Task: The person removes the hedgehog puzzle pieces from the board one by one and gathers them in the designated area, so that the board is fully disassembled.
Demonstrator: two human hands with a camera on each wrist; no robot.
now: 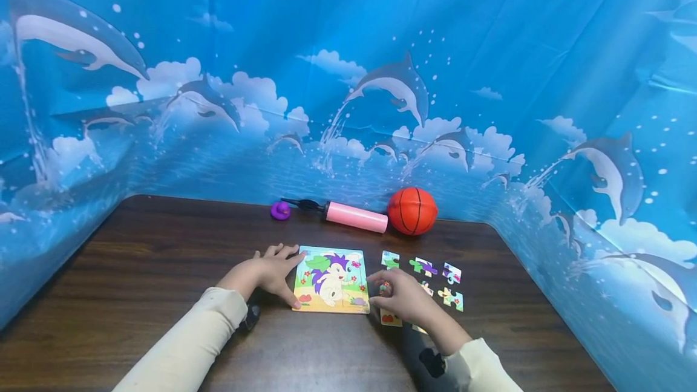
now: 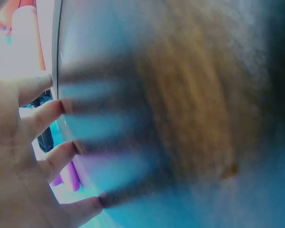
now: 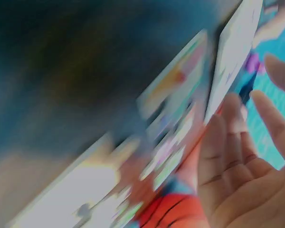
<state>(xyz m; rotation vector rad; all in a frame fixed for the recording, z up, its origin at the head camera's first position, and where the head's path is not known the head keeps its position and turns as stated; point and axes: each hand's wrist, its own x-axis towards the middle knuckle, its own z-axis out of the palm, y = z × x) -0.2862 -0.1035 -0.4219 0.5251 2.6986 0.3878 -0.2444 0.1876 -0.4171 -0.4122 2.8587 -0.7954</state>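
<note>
- the dark wooden bench stands inside blue sheeting printed with dolphins, which walls it on three sides.
- at the back sits a small purple toy; just right of it a pink hand pump lies on its side, nozzle end toward the toy.
- the left hand lies flat with fingers spread and relaxed on the left edge of the puzzle board. this grip is wide open and holds nothing; to my eye it only pins the board so it cannot slide. the left wrist view agrees: straight fingertips press on a blurred surface.
- the puzzle board lies flat near the front middle of the bench, between the two hands, its hedgehog picture facing up.
- the right hand is at the board's right edge, fingers curled down over a small puzzle piece. it looks like a pinch, but the piece is mostly hidden, and the right wrist view is too smeared to settle it, so i cannot tell for sure whether that grip has it.
- another piece peeks out under the right wrist.
- loose pieces lie spread face up just right of the board, apart from each other, handy for the right hand.
- an orange toy basketball rests at the back, touching the pump's right end.
</note>
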